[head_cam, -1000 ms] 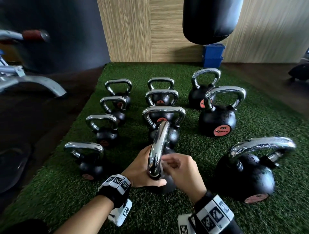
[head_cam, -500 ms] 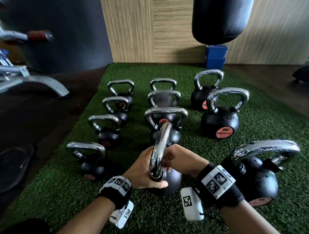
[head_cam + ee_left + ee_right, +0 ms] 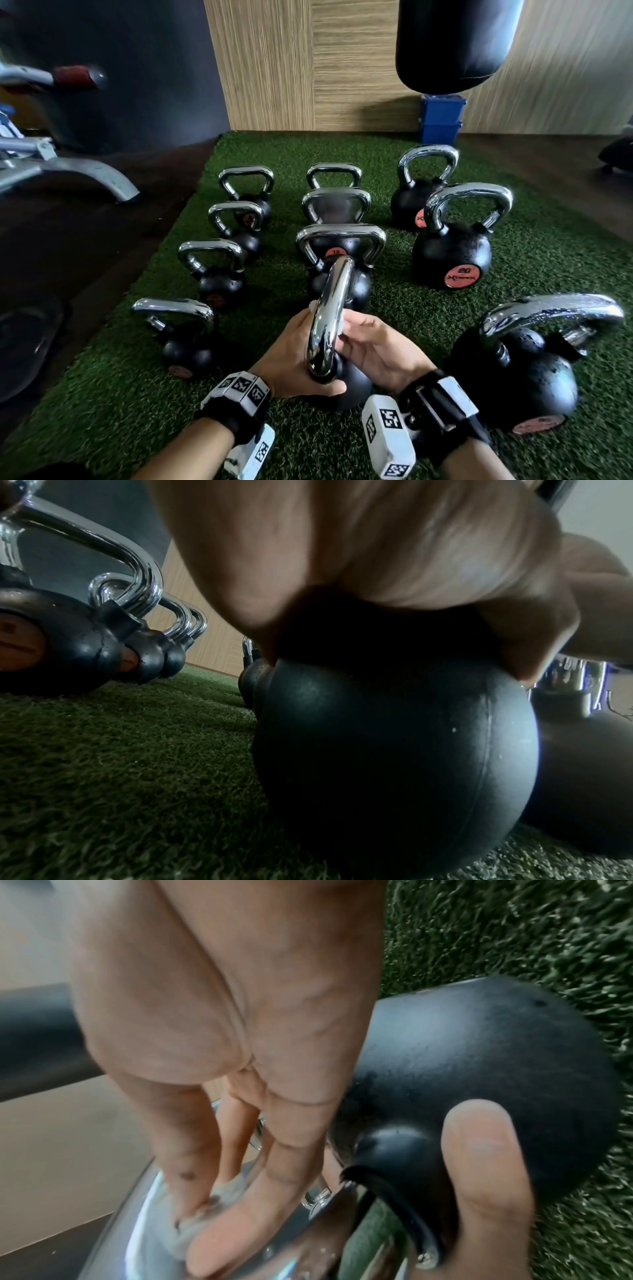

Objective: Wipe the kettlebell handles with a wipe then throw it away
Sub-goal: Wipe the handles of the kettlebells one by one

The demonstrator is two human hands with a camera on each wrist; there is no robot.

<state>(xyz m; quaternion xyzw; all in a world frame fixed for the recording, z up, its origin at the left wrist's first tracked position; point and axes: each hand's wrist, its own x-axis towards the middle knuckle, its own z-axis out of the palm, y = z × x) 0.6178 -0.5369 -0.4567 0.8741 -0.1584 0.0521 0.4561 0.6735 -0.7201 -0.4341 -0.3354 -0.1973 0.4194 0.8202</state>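
A black kettlebell [image 3: 354, 390] with a chrome handle [image 3: 330, 308] stands nearest me on the green turf [image 3: 342, 452]. My left hand [image 3: 294, 363] grips the top of its ball, thumb curled under the handle's base; the left wrist view shows that hand [image 3: 359, 547] cupped over the ball [image 3: 394, 750]. My right hand [image 3: 363, 337] holds a white wipe [image 3: 339, 329] against the handle's right side. In the right wrist view its thumb and fingers pinch the wipe [image 3: 192, 1223] onto the chrome.
Several more kettlebells stand in rows on the turf; a big one [image 3: 513, 373] is close on the right, a small one [image 3: 186, 349] on the left. Blue bins [image 3: 442, 118] and a hanging punching bag [image 3: 455, 44] are at the back; a bench frame [image 3: 78, 171] stands left.
My right hand has turned from back-up to palm-up on the handle, wrapping the wipe round it. The left hand has kept its hold on the kettlebell.
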